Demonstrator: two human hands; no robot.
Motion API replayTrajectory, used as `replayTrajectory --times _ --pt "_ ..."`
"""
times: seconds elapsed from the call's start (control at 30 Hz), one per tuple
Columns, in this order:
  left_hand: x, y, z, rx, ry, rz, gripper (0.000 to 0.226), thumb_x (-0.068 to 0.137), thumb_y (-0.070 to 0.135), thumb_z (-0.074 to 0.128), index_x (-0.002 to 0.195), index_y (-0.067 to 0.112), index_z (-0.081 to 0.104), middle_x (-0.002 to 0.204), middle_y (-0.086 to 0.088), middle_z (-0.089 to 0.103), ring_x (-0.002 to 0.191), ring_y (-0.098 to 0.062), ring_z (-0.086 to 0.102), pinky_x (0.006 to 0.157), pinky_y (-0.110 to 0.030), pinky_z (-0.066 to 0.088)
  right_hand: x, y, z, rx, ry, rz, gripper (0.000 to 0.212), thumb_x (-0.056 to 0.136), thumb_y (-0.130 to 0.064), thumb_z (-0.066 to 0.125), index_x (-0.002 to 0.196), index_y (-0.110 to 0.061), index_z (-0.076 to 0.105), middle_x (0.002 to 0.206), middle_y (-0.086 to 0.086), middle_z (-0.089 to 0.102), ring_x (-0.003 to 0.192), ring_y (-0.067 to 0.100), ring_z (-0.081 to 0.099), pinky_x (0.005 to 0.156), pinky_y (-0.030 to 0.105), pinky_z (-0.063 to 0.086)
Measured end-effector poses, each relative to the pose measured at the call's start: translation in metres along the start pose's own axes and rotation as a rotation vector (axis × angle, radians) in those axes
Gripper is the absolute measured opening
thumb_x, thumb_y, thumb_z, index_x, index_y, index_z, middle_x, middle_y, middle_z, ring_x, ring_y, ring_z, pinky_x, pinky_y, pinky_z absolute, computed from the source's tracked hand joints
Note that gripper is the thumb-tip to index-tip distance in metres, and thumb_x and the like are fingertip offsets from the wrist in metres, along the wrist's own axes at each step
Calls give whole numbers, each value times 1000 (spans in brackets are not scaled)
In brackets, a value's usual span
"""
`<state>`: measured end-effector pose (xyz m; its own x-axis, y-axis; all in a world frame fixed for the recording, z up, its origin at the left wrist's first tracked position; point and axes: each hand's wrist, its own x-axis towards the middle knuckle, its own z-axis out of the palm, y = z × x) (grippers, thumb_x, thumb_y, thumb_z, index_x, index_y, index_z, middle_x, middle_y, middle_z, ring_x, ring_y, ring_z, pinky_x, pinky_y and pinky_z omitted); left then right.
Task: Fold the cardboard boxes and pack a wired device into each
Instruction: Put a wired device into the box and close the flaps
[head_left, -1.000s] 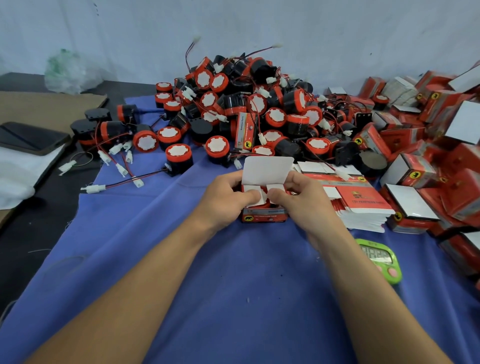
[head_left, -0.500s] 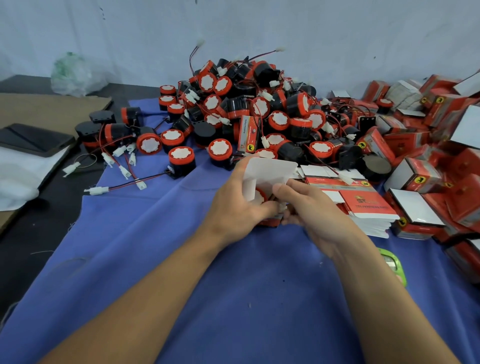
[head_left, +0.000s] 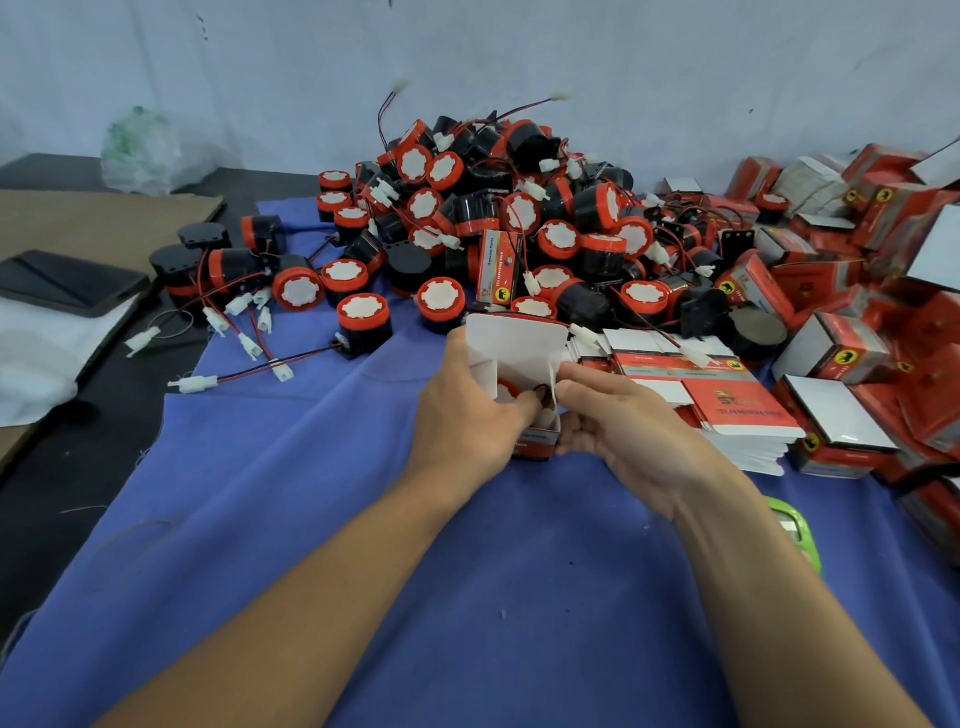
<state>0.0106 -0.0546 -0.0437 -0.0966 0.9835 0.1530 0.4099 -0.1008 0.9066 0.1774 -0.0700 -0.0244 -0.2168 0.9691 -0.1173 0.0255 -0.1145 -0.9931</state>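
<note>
A small cardboard box (head_left: 535, 441), lid flap raised, is gripped by the left hand (head_left: 467, 410) and right hand (head_left: 623, 421), fingers curled around it.

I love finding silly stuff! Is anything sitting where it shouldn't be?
One red box stands on end in the device pile, away from the other boxes on the right. Some wires trail off the blue cloth onto the dark table. The left hand and right hand hold an open box; it looks fine.
</note>
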Motion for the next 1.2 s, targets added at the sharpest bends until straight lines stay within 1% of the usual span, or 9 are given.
replayTrajectory --times 0.17,0.3,0.4,0.53,0.67,0.8,1.0,1.1,1.2 --pt "1 -1 -1 9 -43 7 65 77 32 80 132 42 46 101 22 62 94 -5 61 64 -14 44 2 2 5 -101 2 -26 26 102 -8 58 122 -16 71 116 22 71 99 44 64 94 55 57" --pt "4 -1 -9 -239 -231 -31 66 69 24 75 128 44 56 108 19 74 100 -4 69 82 -30 58 5 3 6 -133 131 -42 25 99 -6 60 109 -21 77 80 9 71 61 13 55 62 29 53" --pt "5 1 -20 -440 -381 -34 71 65 14 59 133 34 60 117 5 76 104 -15 72 78 -31 59 7 3 7 -150 172 -49 30 96 -1 62 105 -24 79 79 5 74 54 10 50 55 25 48" --pt "14 -1 -37 -655 -566 -121 51 91 14 41 138 10 62 132 -12 71 122 -29 67 99 -38 58 8 2 11 -144 229 -95 38 90 7 62 100 -26 79 87 -6 79 57 3 61 53 17 47" --pt "22 -6 -43 -444 -587 -58 47 94 -16 52 123 16 72 119 -4 78 109 -18 74 86 -27 59 8 5 16 -109 238 -205 49 85 16 63 101 -26 80 87 -9 79 80 5 73 68 20 56" --pt "23 -9 -41 -354 -437 -2 46 88 -15 65 90 26 86 106 12 79 99 -7 75 74 -18 58 11 0 9 -180 218 -204 44 89 17 64 84 -23 85 101 -4 79 97 12 74 86 34 61" --pt "32 -11 -70 -220 -739 -2 53 72 5 59 111 32 82 138 22 65 129 1 57 102 -26 52 -6 -14 -2 -439 -9 -76 54 91 5 51 99 -38 82 132 -26 62 119 -21 51 85 11 50" --pt "24 -13 -68 -113 -709 120 43 87 15 80 122 40 76 143 27 56 128 6 56 103 -25 51 -16 -18 -1 -611 -25 -95 33 86 -24 74 107 -50 76 137 -30 56 118 -16 53 90 18 45" --pt "18 -18 -63 1 -623 175 51 87 18 83 127 47 71 147 28 54 134 4 52 112 -34 47 -19 -18 4 -674 62 -85 43 76 -21 85 108 -47 75 139 -29 57 120 -4 57 95 29 49"
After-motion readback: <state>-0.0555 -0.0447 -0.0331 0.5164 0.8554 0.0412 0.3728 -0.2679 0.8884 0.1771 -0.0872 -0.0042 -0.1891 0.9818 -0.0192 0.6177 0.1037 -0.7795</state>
